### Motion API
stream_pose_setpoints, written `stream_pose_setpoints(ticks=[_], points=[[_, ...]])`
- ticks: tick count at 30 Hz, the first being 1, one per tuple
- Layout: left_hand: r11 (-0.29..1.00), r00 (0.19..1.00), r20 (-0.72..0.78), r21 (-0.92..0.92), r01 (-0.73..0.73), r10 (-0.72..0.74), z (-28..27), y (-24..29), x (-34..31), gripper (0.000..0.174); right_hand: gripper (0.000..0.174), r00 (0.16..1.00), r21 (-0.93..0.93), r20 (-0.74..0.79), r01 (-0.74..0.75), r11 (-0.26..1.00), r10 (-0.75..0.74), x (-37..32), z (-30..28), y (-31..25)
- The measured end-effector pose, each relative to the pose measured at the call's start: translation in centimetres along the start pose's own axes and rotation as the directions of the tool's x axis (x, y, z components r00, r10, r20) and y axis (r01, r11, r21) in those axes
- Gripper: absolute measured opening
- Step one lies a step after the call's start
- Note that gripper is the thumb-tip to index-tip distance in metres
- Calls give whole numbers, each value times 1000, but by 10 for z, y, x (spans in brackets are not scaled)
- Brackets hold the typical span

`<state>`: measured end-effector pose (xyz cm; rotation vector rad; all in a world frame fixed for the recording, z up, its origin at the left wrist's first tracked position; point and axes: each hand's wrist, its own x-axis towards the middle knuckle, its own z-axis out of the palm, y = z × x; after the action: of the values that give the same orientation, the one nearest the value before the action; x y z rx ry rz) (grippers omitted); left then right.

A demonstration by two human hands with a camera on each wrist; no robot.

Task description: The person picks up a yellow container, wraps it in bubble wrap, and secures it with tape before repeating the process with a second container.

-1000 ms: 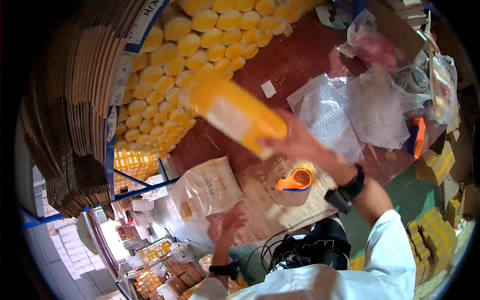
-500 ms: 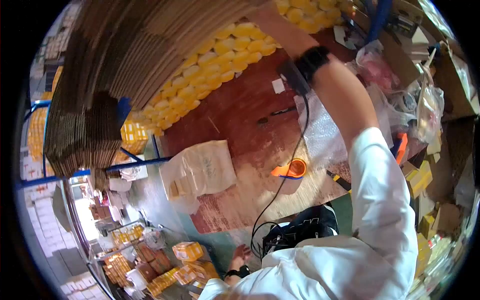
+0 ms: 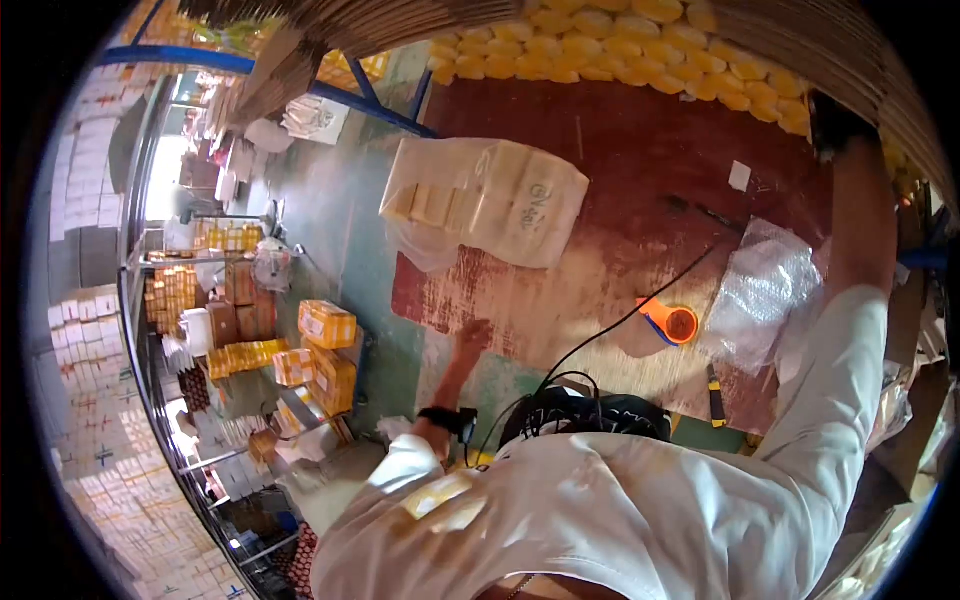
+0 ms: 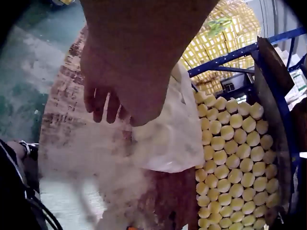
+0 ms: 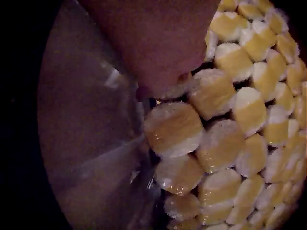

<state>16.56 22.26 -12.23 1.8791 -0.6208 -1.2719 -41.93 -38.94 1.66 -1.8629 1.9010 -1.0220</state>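
My right hand (image 5: 163, 52) reaches in at the stack of yellow-and-white wrapped packages (image 5: 249, 105). Its fingertips are right at the package ends, beside a sheet of clear plastic (image 5: 105, 143). Most of the fingers are hidden, and I cannot tell whether they grip a package. In the head view that hand is lost in shadow at the far right, under stacked cardboard (image 3: 800, 50). My left hand (image 3: 470, 338) hangs with relaxed fingers over the near left edge of the worn red table (image 3: 640, 150), holding nothing. Close by lies a clear bag (image 3: 490, 200) with cardboard inside.
An orange tape dispenser (image 3: 680, 325), a yellow-black utility knife (image 3: 716, 395) and bubble wrap (image 3: 765, 290) lie on the table's right part. A black cable (image 3: 600, 335) crosses it. Blue rack bars (image 3: 375, 108) stand behind; taped cartons (image 3: 328, 325) are stacked at left.
My right hand, which held a yellow package over the table, has moved to the stack, then farther right. The left hand dropped back and rose again to the table edge. The view has swung left.
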Motion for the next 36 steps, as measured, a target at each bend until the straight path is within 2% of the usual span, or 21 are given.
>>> stream_pose_setpoints(ticks=[1,3,5,7,11,12,13,14,16,18,21,23,24,25,26,27,28,29,31,32,36], points=[[985,988,-36,-77,-155,153,-16,-24,35,25,50,1000,-24,-17,8,1000,-8,-6,2,5],[862,941,-176,476,-176,289,-32,8,70,26,50,998,-70,-40,35,997,-37,-27,9,8],[655,807,-148,675,-340,572,-51,59,105,26,50,995,-114,-73,59,992,-67,-64,17,14],[617,663,-252,678,-399,705,-60,96,145,21,50,990,-187,-98,77,979,-97,-127,25,29],[556,751,-113,744,-370,650,-88,146,234,24,41,993,-422,-4,102,901,-115,-347,35,121],[637,819,-66,664,-391,570,-83,143,258,24,31,957,-283,230,-105,953,174,-399,23,124],[712,873,-6,581,-394,487,-78,134,281,24,18,951,-194,157,-235,952,267,-437,10,65],[780,913,64,498,-379,403,-71,129,296,24,14,828,268,224,-559,785,513,-492,18,114],[843,965,173,474,-255,195,-49,129,322,30,27,713,648,229,-619,443,662,-587,17,134],[882,968,247,445,-159,50,-24,124,336,40,30,615,262,276,-787,558,739,-628,-14,79],[942,976,210,314,-117,52,5,124,324,62,17,377,618,567,-782,-76,732,-696,-46,105],[937,961,267,310,-163,79,19,120,322,67,22,285,383,308,-911,156,908,-667,-35,8],[928,950,303,326,-182,80,23,122,319,69,26,457,704,661,-652,-281,596,-716,-34,88],[923,937,341,335,-189,68,25,121,320,72,13,286,192,338,-954,232,897,-672,-22,18],[923,927,372,338,-184,49,28,123,321,75,11,273,197,336,-956,217,901,-646,-23,-17],[925,915,401,336,-179,32,28,129,318,78,15,523,13,424,-820,572,740,-680,-12,55],[947,912,410,295,-126,-6,36,133,309,80,19,337,554,397,-830,70,854,-646,-12,-7],[966,910,413,248,-79,-32,35,151,297,82,19,439,154,376,-898,412,816,-627,-3,-6],[981,928,357,188,39,-105,28,174,271,81,24,720,142,272,-687,713,639,-639,27,54],[982,943,302,163,95,-142,26,180,263,78,27,660,-13,214,-735,678,720,-602,22,4],[993,943,328,120,20,-59,25,186,256,79,36,843,-358,149,-442,823,517,-566,38,43]])
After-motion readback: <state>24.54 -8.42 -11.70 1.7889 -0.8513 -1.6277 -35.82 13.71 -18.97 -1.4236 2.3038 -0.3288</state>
